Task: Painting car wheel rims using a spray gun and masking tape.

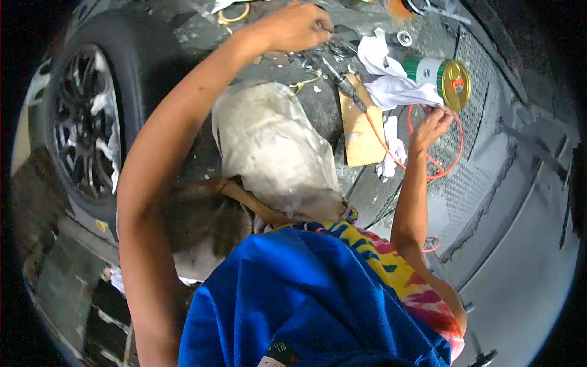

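My left hand (302, 27) reaches to the far middle with its fingers curled closed; whatever is in them is hidden. Just below and beside it lies a slim dark metal tool (345, 85), its end joined to a thin orange-red hose (460, 147). My right hand (433, 127) is at the right, its fingertips pinched at the lower edge of a crumpled white cloth (403, 90). Past those fingers a green and white tin can (428, 72) with a gold lid lies on its side, partly behind the cloth.
A tan board (362, 137) lies between my hands, with crumpled white paper (392, 150) beside it. At the left stands a car wheel with a black tyre (137, 79). A pale stained cloth shape (275, 134) fills the middle. A small can (404, 38) lies at the far right.
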### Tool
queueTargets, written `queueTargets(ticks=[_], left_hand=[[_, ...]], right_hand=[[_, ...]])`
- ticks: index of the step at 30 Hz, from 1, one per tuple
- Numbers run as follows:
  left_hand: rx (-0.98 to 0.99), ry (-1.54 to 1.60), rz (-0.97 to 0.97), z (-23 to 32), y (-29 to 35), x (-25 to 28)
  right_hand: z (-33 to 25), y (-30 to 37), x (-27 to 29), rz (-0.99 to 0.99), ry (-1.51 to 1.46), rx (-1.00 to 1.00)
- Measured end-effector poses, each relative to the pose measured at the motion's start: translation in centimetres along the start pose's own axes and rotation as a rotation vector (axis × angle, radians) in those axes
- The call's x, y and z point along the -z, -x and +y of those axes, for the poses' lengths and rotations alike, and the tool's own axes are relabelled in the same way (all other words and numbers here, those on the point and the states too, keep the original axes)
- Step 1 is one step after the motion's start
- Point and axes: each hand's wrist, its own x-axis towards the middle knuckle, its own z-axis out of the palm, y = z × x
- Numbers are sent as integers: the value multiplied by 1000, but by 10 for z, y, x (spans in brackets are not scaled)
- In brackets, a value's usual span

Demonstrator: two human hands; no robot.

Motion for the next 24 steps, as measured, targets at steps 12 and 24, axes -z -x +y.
queueTargets(ticks=[12,24], left_hand=[[-227,-16,-251,91,-128,-149],[-368,187,-393,130,-164,-197]], right_hand=[[-107,-7,39,217,-330,101],[-106,-26,116,468,350,239]])
